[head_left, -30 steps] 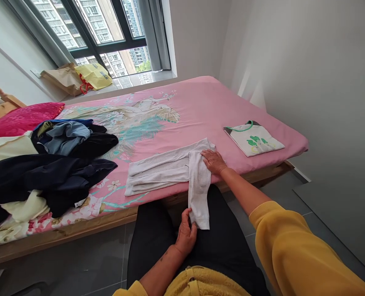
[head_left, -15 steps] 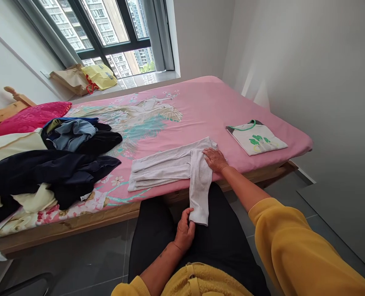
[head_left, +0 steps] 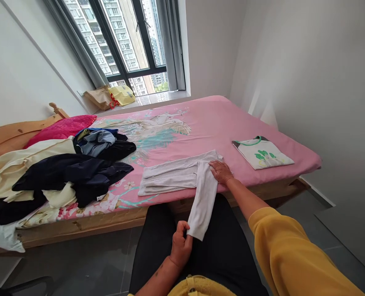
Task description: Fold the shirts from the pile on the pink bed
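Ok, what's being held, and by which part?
The left hand pinches the pale garment at the lower end of its part hanging off the bed; the right hand rests at its folded edge.

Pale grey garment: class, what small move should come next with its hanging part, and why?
Probably the left hand should raise the hanging part onto the pale grey garment: that hand holds its lower end, it drops past the bed's edge, and the right hand rests by its top.

Left fingers [head_left: 182, 225] partly hidden, window [head_left: 123, 45] cropped above, right sleeve [head_left: 289, 246] cut off
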Demonstrator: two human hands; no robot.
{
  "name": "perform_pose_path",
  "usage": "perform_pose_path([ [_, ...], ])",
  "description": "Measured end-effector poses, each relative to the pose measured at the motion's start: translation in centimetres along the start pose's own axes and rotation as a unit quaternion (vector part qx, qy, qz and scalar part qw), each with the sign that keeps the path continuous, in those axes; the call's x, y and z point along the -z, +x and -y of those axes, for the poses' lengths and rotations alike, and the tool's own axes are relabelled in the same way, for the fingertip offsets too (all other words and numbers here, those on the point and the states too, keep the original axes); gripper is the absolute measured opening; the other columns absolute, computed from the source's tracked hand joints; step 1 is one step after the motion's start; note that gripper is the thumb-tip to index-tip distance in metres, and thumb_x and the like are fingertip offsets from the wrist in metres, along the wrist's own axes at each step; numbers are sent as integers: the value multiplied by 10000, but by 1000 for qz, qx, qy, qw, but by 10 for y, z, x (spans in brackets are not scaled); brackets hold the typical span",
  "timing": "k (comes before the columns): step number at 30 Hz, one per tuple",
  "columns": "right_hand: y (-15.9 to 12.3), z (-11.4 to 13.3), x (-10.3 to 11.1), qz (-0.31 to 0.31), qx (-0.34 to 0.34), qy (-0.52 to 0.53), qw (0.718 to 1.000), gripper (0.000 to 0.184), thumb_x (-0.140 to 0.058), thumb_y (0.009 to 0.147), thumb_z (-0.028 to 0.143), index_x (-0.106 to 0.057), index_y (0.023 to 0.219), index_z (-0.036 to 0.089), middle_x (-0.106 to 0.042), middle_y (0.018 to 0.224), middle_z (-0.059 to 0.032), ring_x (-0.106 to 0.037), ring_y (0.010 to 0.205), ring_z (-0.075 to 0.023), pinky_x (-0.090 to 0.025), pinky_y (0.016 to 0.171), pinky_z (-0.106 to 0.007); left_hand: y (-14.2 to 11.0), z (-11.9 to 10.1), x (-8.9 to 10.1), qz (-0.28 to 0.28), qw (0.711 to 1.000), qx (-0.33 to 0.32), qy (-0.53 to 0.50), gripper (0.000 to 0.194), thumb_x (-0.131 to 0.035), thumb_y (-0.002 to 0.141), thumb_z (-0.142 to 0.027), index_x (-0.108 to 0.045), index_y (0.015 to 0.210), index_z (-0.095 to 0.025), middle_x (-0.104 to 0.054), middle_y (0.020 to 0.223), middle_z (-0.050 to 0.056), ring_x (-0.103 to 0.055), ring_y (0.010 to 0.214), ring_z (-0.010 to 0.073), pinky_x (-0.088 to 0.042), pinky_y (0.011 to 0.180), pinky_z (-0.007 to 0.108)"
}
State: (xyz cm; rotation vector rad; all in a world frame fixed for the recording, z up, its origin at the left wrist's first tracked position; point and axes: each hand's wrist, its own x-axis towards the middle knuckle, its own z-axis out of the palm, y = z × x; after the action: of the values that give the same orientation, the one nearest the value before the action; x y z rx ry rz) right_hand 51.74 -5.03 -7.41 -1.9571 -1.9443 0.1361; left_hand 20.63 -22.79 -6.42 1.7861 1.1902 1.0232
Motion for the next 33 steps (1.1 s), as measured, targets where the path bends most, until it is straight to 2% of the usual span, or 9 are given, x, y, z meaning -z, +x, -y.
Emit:
perform_pose_path([
  [2, 0, 1, 0, 0, 2, -4, 1000, 437, -323, 909, 330, -466, 1310, 232, -410, 1421, -17, -309, 1326, -198, -203, 1087, -436, -2, 1, 4, -4, 1000, 11, 5, 218, -469, 796, -155, -544, 999, -184, -661, 889, 31, -615, 773, 158, -481, 704, 266],
  [5, 1, 1, -1, 3, 3, -9, 1000, 441, -318, 911, 340, -468, 1311, 230, -410, 1422, -16, -313, 1325, -198, -208, 1086, -439, -5, 1, 8, 30, 999, -45, 5, 453, -425, 820, -122, -479, 1265, -191, -622, 1171, 80, -596, 1026, 187, -463, 888, 314],
  [9, 1, 0, -4, 6, -1, -13, 1000, 447, -305, 914, 345, -463, 1316, 231, -401, 1428, -17, -309, 1328, -200, -204, 1088, -442, -8, -4, 9, 91, 991, -95, 4, 435, -441, 811, -117, -576, 1215, -206, -677, 1062, 75, -621, 943, 184, -481, 863, 303],
  [13, 1, 0, -5, 7, -4, -13, 1000, 443, -305, 913, 341, -463, 1314, 238, -401, 1427, -9, -307, 1327, -198, -201, 1089, -443, -6, -13, 6, 89, 994, 15, -56, 266, -490, 808, -195, -679, 994, -186, -690, 971, 72, -618, 916, 201, -472, 843, 301],
  [17, 1, 1, -4, 4, -4, -15, 1000, 442, -309, 912, 331, -462, 1314, 231, -402, 1427, -7, -302, 1328, -190, -191, 1095, -422, 3, -17, -6, 34, 979, 162, -119, 226, -583, 774, -363, -642, 790, -145, -637, 712, 30, -564, 655, 148, -447, 632, 245],
  [21, 0, 3, -3, 7, -5, -16, 1000, 442, -306, 914, 327, -457, 1318, 231, -393, 1432, -5, -290, 1335, -186, -178, 1099, -412, 9, -17, -17, 62, 937, 251, -236, 521, -696, 655, -389, -568, 1093, -138, -589, 634, -19, -494, 547, 114, -392, 555, 228],
  [24, -1, 4, -3, 13, -8, -15, 1000, 441, -307, 916, 332, -455, 1320, 235, -386, 1437, -3, -278, 1341, -183, -175, 1100, -410, 9, -25, -18, 116, 929, 252, -246, 410, -666, 677, -393, -631, 973, -112, -598, 660, 4, -494, 588, 120, -379, 579, 234],
  [28, 4, 7, 7, 32, -13, -15, 999, 426, -342, 905, 323, -479, 1299, 238, -412, 1420, -9, -302, 1331, -184, -202, 1089, -407, 9, -36, -15, 116, 940, 225, -228, 276, -581, 738, -384, -639, 710, -116, -543, 601, -6, -434, 582, 108, -327, 557, 227],
  [33, 17, 31, 27, 32, -21, -22, 999, 416, -333, 906, 313, -525, 1251, 184, -515, 1329, -69, -426, 1243, -197, -222, 1079, -412, 10, -20, -22, 88, 894, 290, -329, 247, -623, 672, -371, -605, 752, -138, -558, 604, -16, -433, 551, 102, -317, 545, 225],
])
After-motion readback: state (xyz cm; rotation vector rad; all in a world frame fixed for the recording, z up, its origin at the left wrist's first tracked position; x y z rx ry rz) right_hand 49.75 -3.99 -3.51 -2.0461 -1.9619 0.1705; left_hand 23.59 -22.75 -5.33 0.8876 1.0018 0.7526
